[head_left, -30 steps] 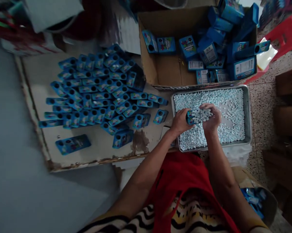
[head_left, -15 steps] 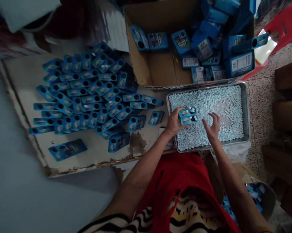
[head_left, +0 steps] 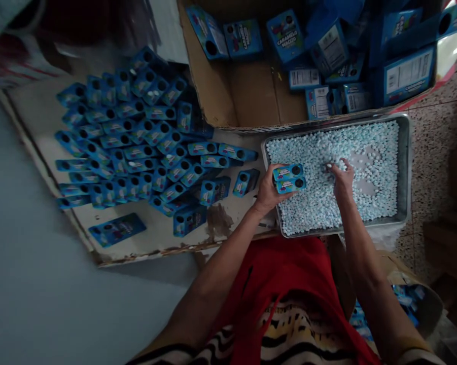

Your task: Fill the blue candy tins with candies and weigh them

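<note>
The person's left hand (head_left: 267,188) pinches two small blue boxes (head_left: 285,173), side by side, over the left end of a metal tray (head_left: 404,167). Each box has a round, dark hole in its top, and both holes face up.

The tray is full of tiny candies (head_left: 308,218), white and pale blue. The right hand (head_left: 340,175) is down at the candies, near the middle of the tray. Its fingers are bent, with a few candies by the tips. I can't tell if it is pinching any. Just beside and past it, bits of the tray's bottom peek through.

On the tabletop (head_left: 160,229), to the left of the tray, lots more blue boxes (head_left: 137,138) stand crowded together, most with their holes up. Some have white candies showing at the top. Nearer the table's front edge, one blue pack (head_left: 117,229) lies flat, apart from the crowd.

Behind the tray is a big brown carton (head_left: 251,96). More blue boxes are jumbled inside it, mostly at its right side. The person wears a red apron (head_left: 285,274) over a stripy shirt (head_left: 308,350). Low down on the right, a container holds more blue packs (head_left: 407,301).
</note>
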Demonstrator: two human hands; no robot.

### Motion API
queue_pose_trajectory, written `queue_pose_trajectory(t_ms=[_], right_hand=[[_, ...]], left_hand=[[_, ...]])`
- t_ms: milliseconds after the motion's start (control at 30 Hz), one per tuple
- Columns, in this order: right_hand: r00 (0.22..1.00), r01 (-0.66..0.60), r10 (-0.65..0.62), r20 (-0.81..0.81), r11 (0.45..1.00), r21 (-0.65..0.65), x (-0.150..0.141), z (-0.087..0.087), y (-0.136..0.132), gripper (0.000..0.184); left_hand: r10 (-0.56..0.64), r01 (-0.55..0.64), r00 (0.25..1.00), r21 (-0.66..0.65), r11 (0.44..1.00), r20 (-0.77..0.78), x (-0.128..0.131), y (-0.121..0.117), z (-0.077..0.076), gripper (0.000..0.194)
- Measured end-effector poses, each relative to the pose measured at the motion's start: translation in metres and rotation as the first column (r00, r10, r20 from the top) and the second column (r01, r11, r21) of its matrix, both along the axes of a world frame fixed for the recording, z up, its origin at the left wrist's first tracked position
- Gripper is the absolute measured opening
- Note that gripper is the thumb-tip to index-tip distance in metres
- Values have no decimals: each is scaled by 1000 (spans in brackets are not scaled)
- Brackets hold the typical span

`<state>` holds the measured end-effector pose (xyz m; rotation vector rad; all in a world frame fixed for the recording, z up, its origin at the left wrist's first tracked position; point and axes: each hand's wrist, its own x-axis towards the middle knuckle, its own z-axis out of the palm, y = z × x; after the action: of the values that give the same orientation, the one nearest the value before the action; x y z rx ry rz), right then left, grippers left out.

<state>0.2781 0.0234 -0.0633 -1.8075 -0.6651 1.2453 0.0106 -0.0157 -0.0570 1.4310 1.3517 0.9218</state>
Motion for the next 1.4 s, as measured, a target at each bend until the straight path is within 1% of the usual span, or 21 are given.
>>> queue_pose_trajectory(t_ms=[67,133,167,200,300,433,567,633,667,767,833,900,1000,1033,1100,1167,1200,1267,1333,1367,1400], right_hand=[[934,76,-68,-351,997,10,-7,25,-2,38],[784,143,-73,-616,988,64,-19,55,-7,37],[732,173,-55,-679,979,107,-27,69,-10,37],[731,185,-25,-682,969,163,-35,81,-11,37],[854,142,48,-517,936,322,-54,104,-8,39],[953,-12,139,-268,905,425,-65,104,-7,45],[904,-347,424,-59,807,478,-64,110,-28,50],[871,-431,491,-3,768,473,-57,115,-40,55],[875,-428,485,-2,773,468,-50,116,-44,57],[925,-369,374,70,835,408,-20,100,-35,48],[908,-387,293,301,861,330,2,74,-12,43],[772,-496,304,558,837,231,13,40,17,53],[521,-660,415,746,750,44,4,-5,44,70],[473,-675,423,773,738,9,-3,-15,45,70],[448,-659,407,796,752,-13,-14,-26,38,59],[501,-609,398,768,793,-14,-16,-27,27,44],[561,-565,389,731,825,-5,-14,-26,21,38],[749,-430,339,569,902,28,-5,-21,15,33],[944,-248,235,233,968,28,1,-11,12,34],[985,-172,172,11,985,8,2,-4,12,37],[970,-122,117,-211,992,-15,0,5,12,39]], left_hand=[[12,-12,998,-3,1000,-59,3,2,1,81],[7,-7,993,-3,1000,-121,9,5,4,80],[0,0,989,4,1000,-150,12,6,6,79],[-9,12,984,15,1000,-178,16,6,9,79],[-68,88,955,59,994,-288,26,6,21,79],[-94,128,919,64,990,-383,32,-2,35,83],[77,-42,950,119,992,-303,33,-6,29,80],[172,-142,959,145,979,-224,34,-2,19,81],[200,-175,963,150,973,-178,36,1,14,83],[223,-212,973,151,966,-57,41,9,0,88],[217,-212,976,147,966,-15,41,10,-7,88],[215,-213,976,124,969,-9,37,6,-11,88],[198,-197,980,61,978,-9,24,-5,-14,87],[181,-181,983,41,983,-8,19,-9,-14,87],[138,-138,990,11,990,-16,11,-14,-14,90],[118,-119,992,0,993,-52,5,-17,-15,96],[124,-124,989,5,992,-76,3,-18,-15,101],[145,-142,982,30,989,-121,1,-17,-15,109],[143,-135,976,58,989,-162,1,-14,-14,108],[131,-119,975,76,990,-180,1,-13,-13,103],[117,-99,973,98,990,-198,2,-11,-11,98]])
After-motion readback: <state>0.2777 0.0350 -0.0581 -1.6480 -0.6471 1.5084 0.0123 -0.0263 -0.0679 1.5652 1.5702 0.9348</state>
